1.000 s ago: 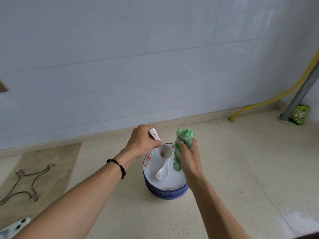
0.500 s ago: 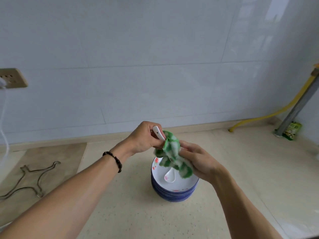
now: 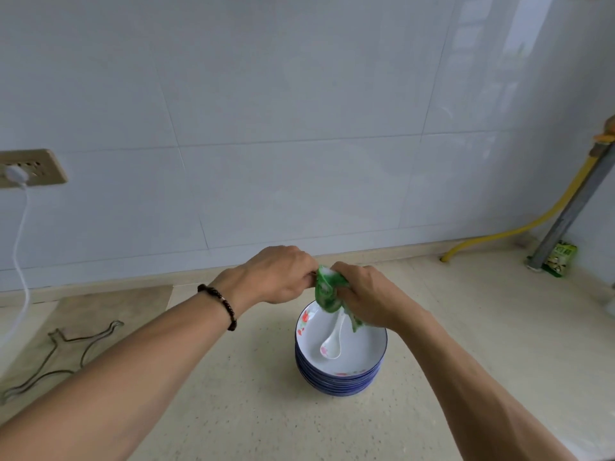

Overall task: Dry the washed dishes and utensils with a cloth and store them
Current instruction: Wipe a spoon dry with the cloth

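Observation:
My left hand (image 3: 279, 276) and my right hand (image 3: 366, 296) meet just above a stack of white, blue-rimmed plates (image 3: 364, 352) with red flowers. Between them is a bunched green-and-white cloth (image 3: 327, 291), which my right hand grips. My left hand is curled round the handle of a white spoon; the cloth wraps that spoon and hides nearly all of it. A second white spoon (image 3: 332, 344) lies in the top plate, bowl toward me.
The plates stand on a beige counter (image 3: 253, 410) against a tiled wall. A wire rack (image 3: 63, 357) lies at the left. A socket with a white plug (image 3: 30, 168) is on the wall. A yellow hose (image 3: 519, 227), a metal pipe (image 3: 572, 207) and a green packet (image 3: 562, 262) stand at the right.
My right hand brought the cloth over to the spoon in my left hand and wrapped it. Both hands have closed together above the plates, and the held spoon is now covered.

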Tool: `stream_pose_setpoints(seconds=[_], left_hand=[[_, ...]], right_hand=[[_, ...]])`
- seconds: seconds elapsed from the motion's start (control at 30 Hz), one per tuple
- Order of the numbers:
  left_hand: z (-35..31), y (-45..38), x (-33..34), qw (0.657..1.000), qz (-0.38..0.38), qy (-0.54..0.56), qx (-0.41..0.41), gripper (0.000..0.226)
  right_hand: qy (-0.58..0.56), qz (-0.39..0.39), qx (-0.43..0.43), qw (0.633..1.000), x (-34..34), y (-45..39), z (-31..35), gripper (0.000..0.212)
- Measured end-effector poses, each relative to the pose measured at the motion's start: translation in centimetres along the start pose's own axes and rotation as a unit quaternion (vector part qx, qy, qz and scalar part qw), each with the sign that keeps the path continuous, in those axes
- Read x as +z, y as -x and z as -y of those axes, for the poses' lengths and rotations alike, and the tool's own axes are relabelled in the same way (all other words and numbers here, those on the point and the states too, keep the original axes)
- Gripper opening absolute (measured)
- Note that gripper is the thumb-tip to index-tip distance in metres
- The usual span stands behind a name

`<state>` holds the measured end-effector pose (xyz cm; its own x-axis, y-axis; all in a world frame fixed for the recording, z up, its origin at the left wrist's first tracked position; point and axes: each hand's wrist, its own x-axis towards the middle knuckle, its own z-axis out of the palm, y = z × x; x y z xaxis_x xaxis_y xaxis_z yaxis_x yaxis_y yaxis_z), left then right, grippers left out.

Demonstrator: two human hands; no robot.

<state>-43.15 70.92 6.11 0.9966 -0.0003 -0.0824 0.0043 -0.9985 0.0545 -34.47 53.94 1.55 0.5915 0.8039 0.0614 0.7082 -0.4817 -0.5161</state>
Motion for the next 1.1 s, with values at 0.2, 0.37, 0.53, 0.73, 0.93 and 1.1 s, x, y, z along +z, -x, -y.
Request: stream_pose_setpoints(seconds=[0.2, 0.37, 0.53, 0.73, 0.93, 1.1], left_hand=[[-1.0, 0.4, 1.0, 0.989, -0.086, 0.094, -0.073, 0.039], [-2.6, 0.6, 2.1, 0.927, -0.116, 0.326, -0.147, 0.047], [-5.2, -0.2, 2.8, 0.913, -0.121, 0.33, -0.206, 0.049], [-2.8, 0.4, 1.1, 0.935, -0.057, 0.307, -0.17, 0.039], [-0.9, 1.7, -0.9, 0.989, 0.008, 0.119, -0.083, 0.047], [-2.4, 1.3, -0.3, 0.96, -0.082, 0.246, -0.105, 0.044]], right_hand=[[-0.079, -0.178, -0.049, 0.98, 0.0, 0.0, -1.1, 0.034], [-0.239, -0.283, 0.065, 0.926, -0.3, -0.3, 0.3, 0.033], [-0.718, -0.307, 0.255, 0.571, 3.6, -2.1, 3.0, 0.016], [-0.74, -0.202, 0.158, 0.622, 3.4, -1.2, 1.7, 0.023], [-0.182, -0.048, 0.031, 0.982, -0.4, 0.5, -0.8, 0.024], [-0.662, -0.172, 0.081, 0.725, 1.3, 0.6, 0.5, 0.016]])
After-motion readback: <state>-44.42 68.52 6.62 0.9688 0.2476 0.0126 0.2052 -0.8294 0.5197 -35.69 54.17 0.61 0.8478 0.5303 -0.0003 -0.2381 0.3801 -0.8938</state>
